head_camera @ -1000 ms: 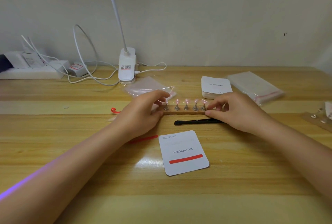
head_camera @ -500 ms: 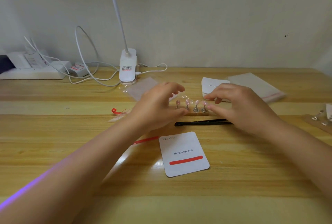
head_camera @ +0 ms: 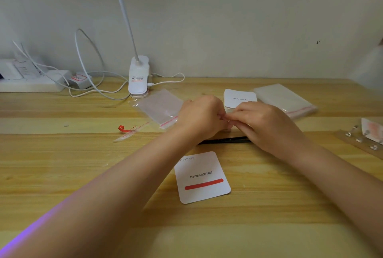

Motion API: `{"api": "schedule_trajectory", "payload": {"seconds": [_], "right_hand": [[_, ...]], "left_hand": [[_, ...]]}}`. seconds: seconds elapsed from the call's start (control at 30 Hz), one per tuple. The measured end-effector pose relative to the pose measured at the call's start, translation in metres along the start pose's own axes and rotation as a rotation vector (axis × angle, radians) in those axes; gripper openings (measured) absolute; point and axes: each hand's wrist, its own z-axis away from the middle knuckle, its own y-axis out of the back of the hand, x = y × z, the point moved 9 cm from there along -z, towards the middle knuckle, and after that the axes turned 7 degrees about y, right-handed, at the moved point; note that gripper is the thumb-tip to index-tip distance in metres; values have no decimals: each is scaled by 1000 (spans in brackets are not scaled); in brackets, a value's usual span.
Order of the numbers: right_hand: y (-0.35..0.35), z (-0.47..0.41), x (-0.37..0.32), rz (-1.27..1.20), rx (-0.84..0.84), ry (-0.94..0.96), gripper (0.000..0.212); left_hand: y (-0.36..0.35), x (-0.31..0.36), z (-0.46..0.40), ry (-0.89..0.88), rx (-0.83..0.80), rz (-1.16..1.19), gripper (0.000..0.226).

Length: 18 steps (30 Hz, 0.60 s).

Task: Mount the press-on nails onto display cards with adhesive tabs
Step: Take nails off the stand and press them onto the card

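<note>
Head view, the only one: we list a left hand and a right hand brought together over the table, fingertips meeting at a small point between them; both are curled as if pinching something tiny, probably a press-on nail, but it is too small and hidden for us to confirm. The nail holder sits under the hands, out of sight. A card lies flat just nearer than the hands, white, printed "Handmade Nail" above a red strip; small lettering at its top corner is unreadable. A card stack behind the hands shows the same words upside down. Black tweezers lie between hands and card. We judge the nails very light, thin, stiff, glossy and slippery, easily flicked away or scratched: take them by the side edges, with fingertips or tweezers, keeping the face clean. The card should be light and bendable; we would hold it flat at its margin. A lamp base carries a label we cannot read.
</note>
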Motion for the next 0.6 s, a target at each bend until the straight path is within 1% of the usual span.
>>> {"api": "schedule_trajectory", "payload": {"seconds": [0.1,0.17,0.27,0.33,0.4,0.47,0.53,0.6], "right_hand": [[6,0,-4,63,43,15,12],[9,1,-7,103,68,19,14],[10,1,-10,124,86,29,14],[10,1,-10,146,93,36,13],[9,1,-10,161,99,40,13],[8,2,-9,173,96,44,14],[7,1,-9,182,90,47,14],[7,1,-8,182,81,44,14]], "left_hand": [[-4,-2,-1,11,-22,18,16],[-5,-3,-1,31,-30,43,17],[-7,-5,-2,59,-54,51,20],[-7,-5,-2,87,-88,61,17],[-8,-6,-3,105,-117,42,28],[-10,-5,-5,107,-142,23,33],[-12,-3,-7,101,-168,17,29],[-13,0,-9,90,-181,24,16]]}}
